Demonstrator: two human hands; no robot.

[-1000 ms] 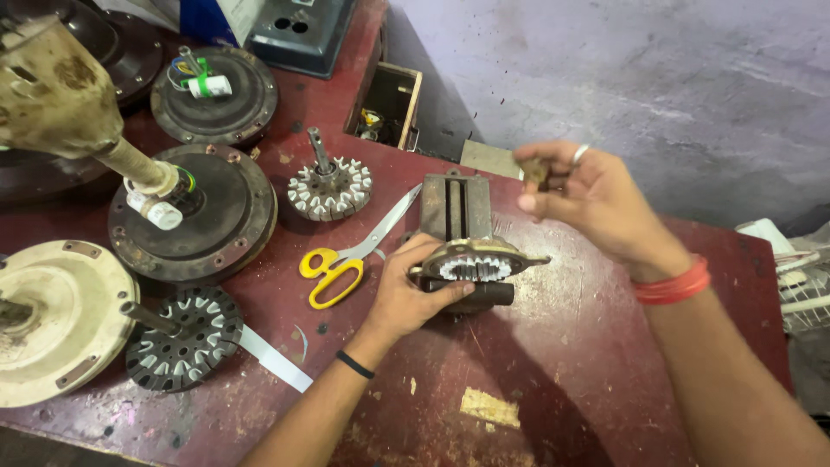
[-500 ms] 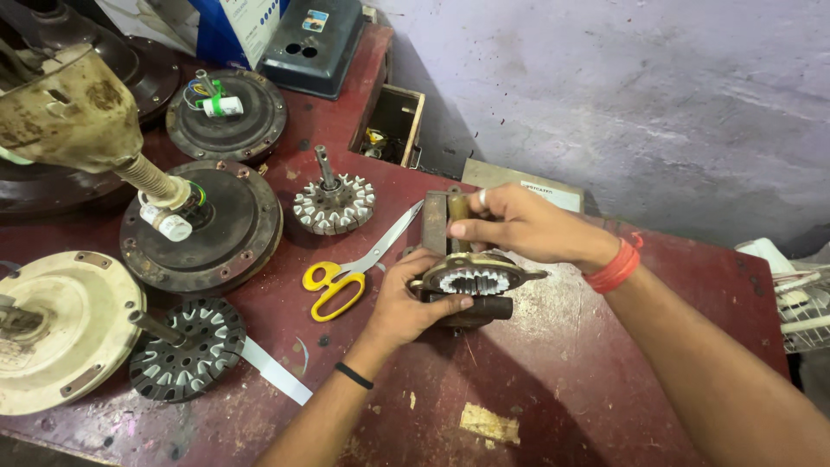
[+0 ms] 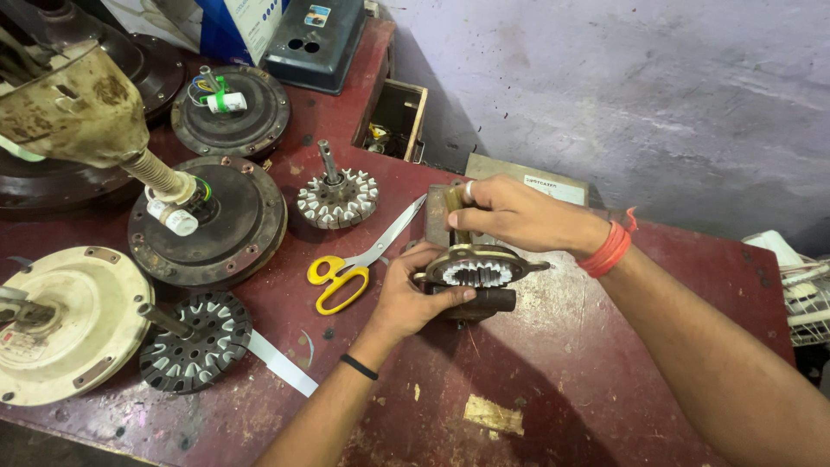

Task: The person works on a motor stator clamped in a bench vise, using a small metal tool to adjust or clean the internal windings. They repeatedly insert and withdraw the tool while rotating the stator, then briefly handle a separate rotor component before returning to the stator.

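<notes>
Toothed metal ring (image 3: 474,270) gripped at frame centre.
Left hand (image 3: 411,298) clasped round ring's mount, steadying; right hand (image 3: 510,212) pinching upright bracket (image 3: 443,218) above.

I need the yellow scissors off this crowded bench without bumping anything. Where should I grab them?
Probably by the yellow handle loops, coming from the near edge of the table: they point that way, while the blades run up toward the left hand.
</notes>
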